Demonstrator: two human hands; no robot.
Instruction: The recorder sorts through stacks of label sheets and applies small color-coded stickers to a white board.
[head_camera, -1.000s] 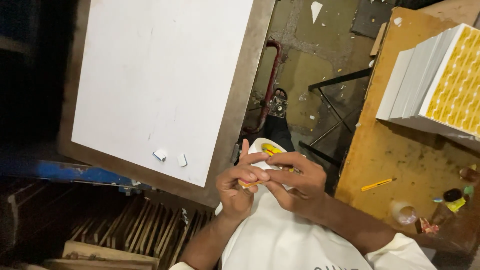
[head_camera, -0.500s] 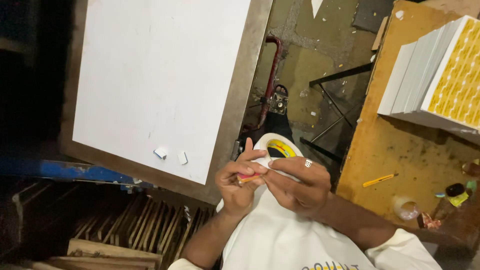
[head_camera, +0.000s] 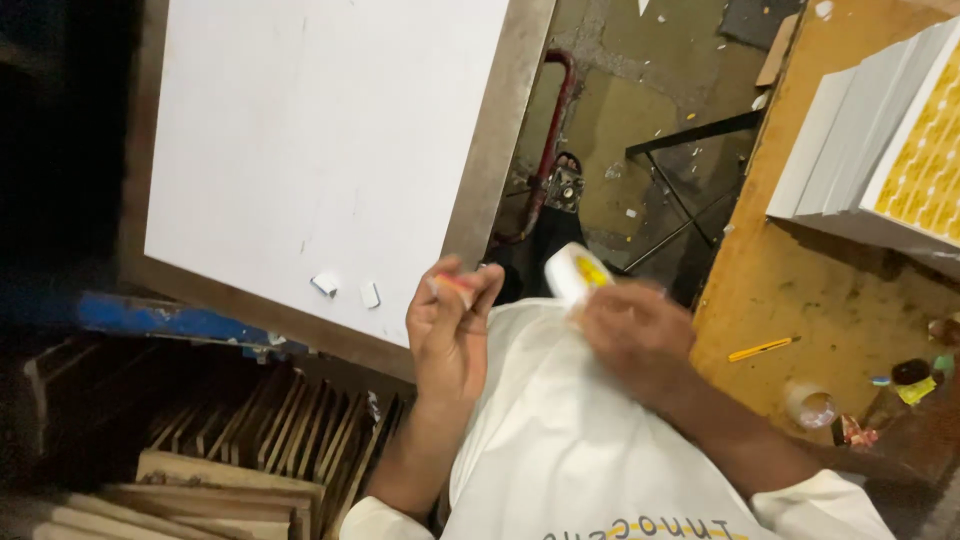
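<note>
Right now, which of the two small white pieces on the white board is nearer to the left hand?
The right-hand white piece; the other piece lies further from the left hand.

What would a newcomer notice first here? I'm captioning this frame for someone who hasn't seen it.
The big white board in its metal frame fills the upper left. Below it, the left hand pinches a small piece, and the blurred right hand holds a white tape roll. Yellow patterned sheets sit top right.

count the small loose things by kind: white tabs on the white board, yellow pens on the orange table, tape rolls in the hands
white tabs on the white board: 2
yellow pen on the orange table: 1
tape roll in the right hand: 1
total: 4
</note>
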